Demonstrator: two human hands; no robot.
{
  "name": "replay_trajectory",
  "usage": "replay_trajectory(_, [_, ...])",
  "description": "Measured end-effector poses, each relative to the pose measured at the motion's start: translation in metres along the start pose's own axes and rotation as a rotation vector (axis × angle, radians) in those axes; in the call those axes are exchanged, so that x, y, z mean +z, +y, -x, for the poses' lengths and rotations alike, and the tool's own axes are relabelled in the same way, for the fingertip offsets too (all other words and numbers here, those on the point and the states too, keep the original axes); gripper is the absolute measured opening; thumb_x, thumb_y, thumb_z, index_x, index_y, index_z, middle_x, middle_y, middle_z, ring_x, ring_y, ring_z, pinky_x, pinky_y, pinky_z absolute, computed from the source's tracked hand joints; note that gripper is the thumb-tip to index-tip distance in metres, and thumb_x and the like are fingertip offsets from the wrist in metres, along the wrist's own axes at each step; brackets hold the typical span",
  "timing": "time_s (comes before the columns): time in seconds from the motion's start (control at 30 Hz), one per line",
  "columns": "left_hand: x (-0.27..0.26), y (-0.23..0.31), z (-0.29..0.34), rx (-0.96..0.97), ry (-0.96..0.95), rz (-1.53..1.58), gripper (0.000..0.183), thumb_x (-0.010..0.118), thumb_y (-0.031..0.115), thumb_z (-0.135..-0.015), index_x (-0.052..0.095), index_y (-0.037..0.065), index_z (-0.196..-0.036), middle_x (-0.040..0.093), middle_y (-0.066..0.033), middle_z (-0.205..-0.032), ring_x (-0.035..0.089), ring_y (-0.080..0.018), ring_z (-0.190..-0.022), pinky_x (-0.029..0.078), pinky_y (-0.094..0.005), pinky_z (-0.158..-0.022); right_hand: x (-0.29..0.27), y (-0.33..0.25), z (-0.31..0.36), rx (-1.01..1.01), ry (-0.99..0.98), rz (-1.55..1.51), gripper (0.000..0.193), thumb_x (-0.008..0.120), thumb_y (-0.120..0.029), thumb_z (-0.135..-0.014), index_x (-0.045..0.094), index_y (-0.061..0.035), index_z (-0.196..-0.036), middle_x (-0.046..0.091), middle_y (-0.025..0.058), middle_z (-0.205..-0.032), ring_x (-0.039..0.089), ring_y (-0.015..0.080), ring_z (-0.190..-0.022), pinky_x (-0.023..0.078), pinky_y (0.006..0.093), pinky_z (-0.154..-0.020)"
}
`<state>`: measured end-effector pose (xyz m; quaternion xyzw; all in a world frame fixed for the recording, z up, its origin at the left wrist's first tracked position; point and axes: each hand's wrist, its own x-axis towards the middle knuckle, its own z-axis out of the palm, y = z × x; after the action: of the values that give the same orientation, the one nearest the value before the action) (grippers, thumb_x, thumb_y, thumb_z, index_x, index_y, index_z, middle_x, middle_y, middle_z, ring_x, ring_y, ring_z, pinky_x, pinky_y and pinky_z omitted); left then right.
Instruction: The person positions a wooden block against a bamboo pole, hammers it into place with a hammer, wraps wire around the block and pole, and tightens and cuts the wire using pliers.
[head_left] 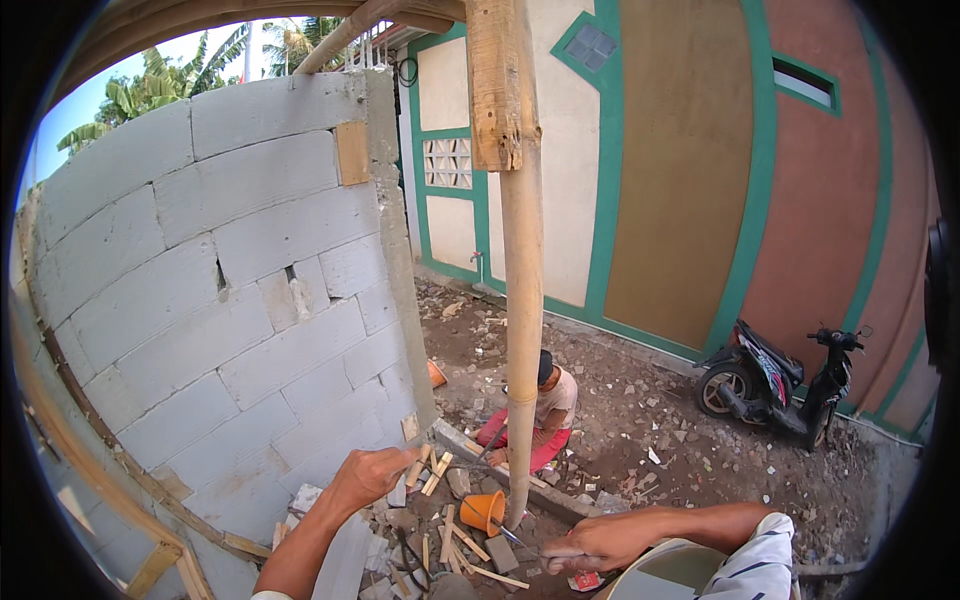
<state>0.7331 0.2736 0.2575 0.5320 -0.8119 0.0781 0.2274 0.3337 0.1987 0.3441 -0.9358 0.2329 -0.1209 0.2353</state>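
The right hand has its fingers bent together over the near end of a slim grey metal tool, which reaches left toward an orange plastic bucket by the foot of a tan bamboo pole. The left hand has most fingers curled in, the index finger reaching out to the right; whether it pinches anything cannot be told. The left forearm rises from the lower edge beside a wall of pale grey blocks; the right one, in a white patterned sleeve, comes in from the right, nearly level, above a pale round container cut off below. The tool's handle is hidden by the fingers, and its far tip is hard to make out.
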Motion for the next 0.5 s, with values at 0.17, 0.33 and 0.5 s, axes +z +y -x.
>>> replay_trajectory(0.17, [-0.006, 0.017, -0.029, 0.315, 0.100, 0.169, 0.037, 0.069, -0.001, -0.074, 0.065, 0.010, -0.109, 0.065, -0.0040, -0.072, 0.065, -0.0249, -0.058, 0.051, -0.0346, -0.045, -0.011, 0.008, -0.018, 0.035, 0.068, -0.041, 0.027, 0.046, -0.021, -0.104, 0.064, -0.0008, -0.108, 0.067, 0.0177, -0.090, 0.064, 0.0327, -0.077, 0.051, 0.0411, -0.072])
replay_trajectory(0.33, [0.010, -0.065, -0.083, 0.287, 0.181, 0.137, 0.042, 0.070, 0.001, -0.078, 0.064, 0.011, -0.118, 0.068, -0.0069, -0.079, 0.065, -0.0268, -0.057, 0.053, -0.0356, -0.047, -0.029, -0.009, -0.006, -0.165, -0.038, -0.162, 0.023, 0.049, -0.015, -0.101, 0.062, -0.0021, -0.115, 0.070, 0.0165, -0.091, 0.066, 0.0358, -0.078, 0.052, 0.0425, -0.073])
replay_trajectory(0.5, [0.062, -0.010, -0.088, 0.397, -0.226, 0.514, 0.064, 0.066, 0.014, -0.090, 0.038, 0.016, -0.148, 0.068, -0.0132, -0.108, 0.068, -0.0342, -0.094, 0.058, -0.0444, -0.076, -0.111, -0.051, 0.011, 0.336, 0.371, 0.113, 0.023, 0.053, -0.015, -0.098, 0.070, -0.0019, -0.106, 0.072, 0.0138, -0.094, 0.068, 0.0270, -0.077, 0.052, 0.0351, -0.073])
